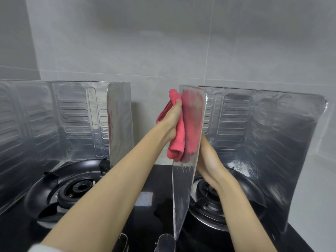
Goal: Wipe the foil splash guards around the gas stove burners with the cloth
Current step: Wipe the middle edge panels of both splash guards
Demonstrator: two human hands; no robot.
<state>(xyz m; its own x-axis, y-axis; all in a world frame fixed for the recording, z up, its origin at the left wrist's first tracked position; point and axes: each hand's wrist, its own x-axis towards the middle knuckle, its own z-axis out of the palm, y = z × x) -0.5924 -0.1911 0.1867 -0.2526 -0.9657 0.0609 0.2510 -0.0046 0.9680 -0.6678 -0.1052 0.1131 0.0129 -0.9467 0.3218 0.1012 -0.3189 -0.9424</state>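
Grips pink cloth (pixel 177 140) in curled left hand (pixel 173 117) against foil splash guard panel (pixel 183 188); lays straight-fingered right hand (pixel 209 160) on its 3 o'clock face.

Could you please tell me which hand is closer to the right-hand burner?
Right. The right hand is just above the right burner, behind the foil panel; the left hand grips the cloth higher up on the panel's other side.

soft, nubbly pink cloth (pixel 177 135) in my left hand (pixel 171 117), thin shiny foil guard (pixel 183 188) mirroring it, ribbed embossed foil on the left guard (pixel 76 115), glossy black stove top (pixel 156 176), smooth satin grey wall tiles (pixel 127 42)
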